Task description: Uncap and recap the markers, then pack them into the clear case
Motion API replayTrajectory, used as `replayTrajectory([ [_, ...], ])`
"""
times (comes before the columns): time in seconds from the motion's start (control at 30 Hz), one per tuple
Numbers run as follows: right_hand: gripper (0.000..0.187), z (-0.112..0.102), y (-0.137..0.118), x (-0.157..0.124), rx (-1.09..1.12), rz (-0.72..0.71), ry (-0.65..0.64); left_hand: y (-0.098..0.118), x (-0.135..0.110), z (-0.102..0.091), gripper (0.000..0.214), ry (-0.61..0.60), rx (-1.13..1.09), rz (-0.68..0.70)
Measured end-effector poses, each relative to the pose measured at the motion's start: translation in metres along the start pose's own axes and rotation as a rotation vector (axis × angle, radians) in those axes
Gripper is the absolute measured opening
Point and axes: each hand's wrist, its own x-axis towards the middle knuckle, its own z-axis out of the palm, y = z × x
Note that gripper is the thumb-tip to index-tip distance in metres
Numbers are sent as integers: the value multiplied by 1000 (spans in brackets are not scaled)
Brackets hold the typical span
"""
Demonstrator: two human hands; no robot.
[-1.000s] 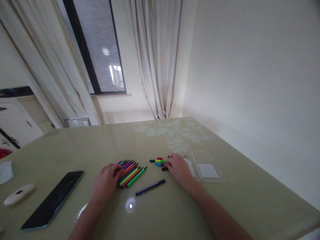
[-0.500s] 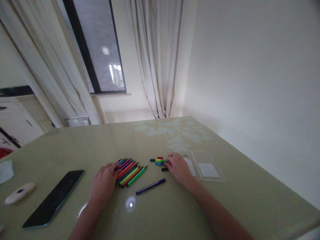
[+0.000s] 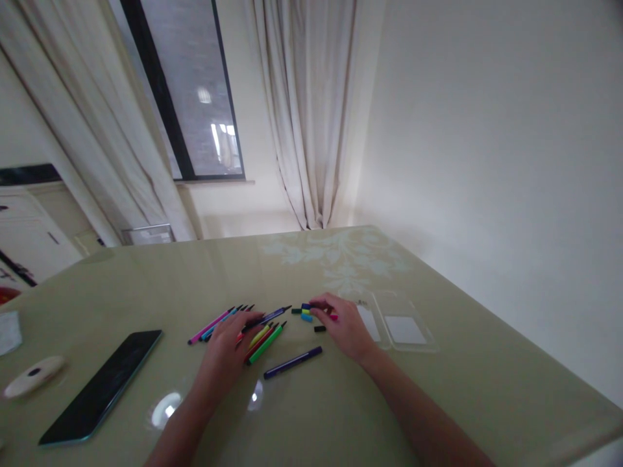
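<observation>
My left hand (image 3: 231, 340) grips a dark blue uncapped marker (image 3: 270, 316), its tip pointing to the right. Beneath and around that hand lies a row of uncapped markers, among them a pink marker (image 3: 214, 324) and a green marker (image 3: 267, 344). My right hand (image 3: 343, 321) pinches at a dark blue cap (image 3: 305, 306) over a small cluster of loose caps. Close to its fingers are a light blue cap (image 3: 306, 318), a black cap (image 3: 320, 329) and a partly covered pink cap (image 3: 333, 318). One capped purple marker (image 3: 293, 362) lies apart, nearer to me.
An opened clear plastic case (image 3: 418, 337) lies right of my right hand, partly hidden by it. At the left are a black-screened phone (image 3: 102, 389), a white oval object (image 3: 34, 376) and a pale packet (image 3: 8, 334). The table (image 3: 370, 415) meets a wall at the right.
My left hand has moved right and now holds the dark blue marker above the row. My right hand has shifted slightly left, its fingertips now at a dark blue cap.
</observation>
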Motion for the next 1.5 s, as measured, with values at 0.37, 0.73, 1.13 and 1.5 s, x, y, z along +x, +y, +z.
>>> replayTrajectory([
  [0.37, 22, 1, -12, -3, 46, -125, -45, 30, 1, -4, 33, -58, -72, 26],
  [0.73, 18, 6, -6, -6, 177, -43, -61, 43, -5, -2, 31, 54, -145, 89],
  [1.13, 24, -1, 1, -1, -59, 30, -118, 51, -14, 14, 23, -190, 46, 81],
  [1.5, 23, 14, 11, -4, -553, -109, -310, 63, -19, 18, 16, -494, 32, 82],
])
